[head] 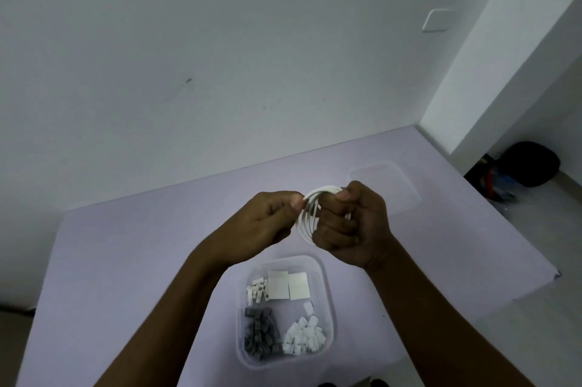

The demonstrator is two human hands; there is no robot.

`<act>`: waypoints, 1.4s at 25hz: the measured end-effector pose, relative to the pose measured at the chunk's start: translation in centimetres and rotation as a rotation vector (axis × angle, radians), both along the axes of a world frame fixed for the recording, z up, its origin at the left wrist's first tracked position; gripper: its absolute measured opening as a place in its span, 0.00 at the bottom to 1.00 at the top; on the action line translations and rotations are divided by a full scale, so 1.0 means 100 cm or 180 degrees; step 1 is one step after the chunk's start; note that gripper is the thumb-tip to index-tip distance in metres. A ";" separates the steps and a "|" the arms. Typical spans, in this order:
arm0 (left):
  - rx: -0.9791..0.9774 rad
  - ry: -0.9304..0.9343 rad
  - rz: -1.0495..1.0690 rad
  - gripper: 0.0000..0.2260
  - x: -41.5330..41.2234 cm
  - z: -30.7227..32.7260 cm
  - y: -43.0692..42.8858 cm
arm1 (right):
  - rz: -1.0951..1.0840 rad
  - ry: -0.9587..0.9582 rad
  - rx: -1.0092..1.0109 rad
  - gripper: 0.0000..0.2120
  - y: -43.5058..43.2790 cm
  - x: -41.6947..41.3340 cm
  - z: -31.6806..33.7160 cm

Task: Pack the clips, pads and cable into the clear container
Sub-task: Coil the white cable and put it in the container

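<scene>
Held coiled cable point(305, 223) clenched in right hand point(356, 226), pinched by left hand point(264, 223); likely needed tight coil to fit container point(328, 308).

Free: we log bare table point(126, 260) across the left of the frame. Obstacles: clear container point(327, 301), lower centre; lid point(403, 191), right of centre; left hand point(261, 223) and right hand point(356, 229) gripping the cable point(304, 224) at mid-frame; wall point(220, 71) behind.
</scene>
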State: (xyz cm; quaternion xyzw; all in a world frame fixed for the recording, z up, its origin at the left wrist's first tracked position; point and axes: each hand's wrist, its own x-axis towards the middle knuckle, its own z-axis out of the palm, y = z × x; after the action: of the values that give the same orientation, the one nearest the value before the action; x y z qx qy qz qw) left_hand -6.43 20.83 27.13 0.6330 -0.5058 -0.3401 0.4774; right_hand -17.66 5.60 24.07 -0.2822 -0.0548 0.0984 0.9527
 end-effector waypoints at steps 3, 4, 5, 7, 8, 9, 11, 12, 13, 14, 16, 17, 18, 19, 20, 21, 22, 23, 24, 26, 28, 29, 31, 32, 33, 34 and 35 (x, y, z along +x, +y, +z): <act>0.0016 -0.0375 0.0080 0.10 0.002 0.001 -0.001 | -0.0026 0.0005 -0.0358 0.14 -0.001 0.004 -0.001; 0.0032 -0.0435 0.0094 0.10 0.003 0.001 -0.001 | -0.0042 0.0006 -0.0555 0.14 -0.002 0.005 -0.001; 0.0044 -0.0529 0.0106 0.10 0.003 0.000 -0.002 | -0.0103 0.0045 -0.0804 0.15 -0.004 0.005 -0.001; 0.0036 -0.0784 0.0209 0.10 0.003 -0.004 -0.006 | -0.0443 0.0155 -0.1479 0.16 -0.009 0.006 0.000; 0.0014 -0.0847 0.0301 0.11 0.003 -0.006 -0.008 | -0.0635 0.0179 -0.1773 0.17 -0.011 0.006 0.002; -0.0018 -0.0866 0.0398 0.11 0.003 -0.006 -0.009 | -0.0798 0.0169 -0.1967 0.17 -0.012 0.007 0.004; -0.0096 -0.0917 0.0517 0.11 0.002 -0.005 -0.013 | -0.1004 0.0103 -0.2129 0.18 -0.013 0.010 0.008; -0.0137 -0.0964 0.0547 0.11 0.001 -0.004 -0.014 | -0.1112 0.0087 -0.2211 0.18 -0.013 0.011 0.009; -0.0173 -0.1000 0.0558 0.10 0.001 -0.003 -0.015 | -0.1262 0.0089 -0.2327 0.19 -0.012 0.012 0.009; -0.0201 -0.1018 0.0555 0.10 0.002 -0.001 -0.015 | -0.1421 0.0074 -0.2431 0.19 -0.010 0.013 0.008; -0.0228 -0.1021 0.0480 0.10 0.004 0.001 -0.015 | -0.1620 0.0055 -0.2431 0.19 -0.007 0.013 0.003; -0.0220 -0.1028 0.0430 0.10 0.004 0.001 -0.016 | -0.1600 0.0036 -0.2338 0.19 -0.007 0.012 0.001; -0.0187 -0.1043 0.0395 0.11 0.003 0.001 -0.016 | -0.1518 -0.0004 -0.2252 0.19 -0.007 0.011 -0.002; -0.0147 -0.1047 0.0368 0.11 0.002 -0.001 -0.016 | -0.1450 -0.0011 -0.2222 0.19 -0.009 0.009 -0.003; -0.0120 -0.1031 0.0350 0.12 0.001 -0.002 -0.017 | -0.1433 0.0018 -0.2269 0.20 -0.011 0.008 -0.003; -0.0109 -0.1009 0.0348 0.12 0.000 -0.003 -0.016 | -0.1463 0.0036 -0.2346 0.21 -0.012 0.006 -0.003; -0.0118 -0.0992 0.0358 0.12 -0.001 -0.003 -0.016 | -0.1538 0.0036 -0.2434 0.21 -0.013 0.006 -0.004; -0.0136 -0.0970 0.0373 0.12 -0.002 -0.003 -0.016 | -0.1670 0.0019 -0.2514 0.22 -0.012 0.007 -0.005; -0.0158 -0.0960 0.0393 0.12 -0.003 -0.002 -0.017 | -0.1836 -0.0001 -0.2562 0.23 -0.010 0.009 -0.006; -0.0224 -0.0983 0.0413 0.12 -0.004 0.002 -0.020 | -0.2167 -0.0030 -0.2339 0.28 -0.003 0.013 -0.011; -0.0278 -0.1047 0.0413 0.11 -0.005 0.003 -0.025 | -0.2416 -0.0023 -0.1817 0.33 0.002 0.016 -0.012; -0.0281 -0.1095 0.0415 0.10 -0.006 0.003 -0.027 | -0.2561 0.0044 -0.1622 0.34 0.002 0.018 -0.012; -0.0279 -0.1176 0.0416 0.09 -0.009 0.003 -0.027 | -0.2927 0.0313 -0.1439 0.32 -0.004 0.020 -0.009; -0.0283 -0.1203 0.0412 0.09 -0.011 0.002 -0.025 | -0.3057 0.0420 -0.1490 0.32 -0.010 0.019 -0.006; -0.0303 -0.1212 0.0425 0.09 -0.012 0.002 -0.021 | -0.3053 0.0382 -0.1630 0.31 -0.016 0.017 -0.003; -0.0337 -0.1205 0.0481 0.09 -0.011 0.004 -0.017 | -0.2930 0.0179 -0.1824 0.28 -0.021 0.014 -0.001; -0.0368 -0.1167 0.0574 0.09 -0.008 0.006 -0.013 | -0.2789 -0.0048 -0.2098 0.25 -0.024 0.009 0.002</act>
State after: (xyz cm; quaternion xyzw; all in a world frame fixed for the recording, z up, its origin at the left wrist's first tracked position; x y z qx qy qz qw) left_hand -7.22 19.55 27.70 0.6985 -0.5441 -0.1455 0.4414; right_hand -16.75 3.24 24.28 -0.5629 0.0948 -0.2977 0.7652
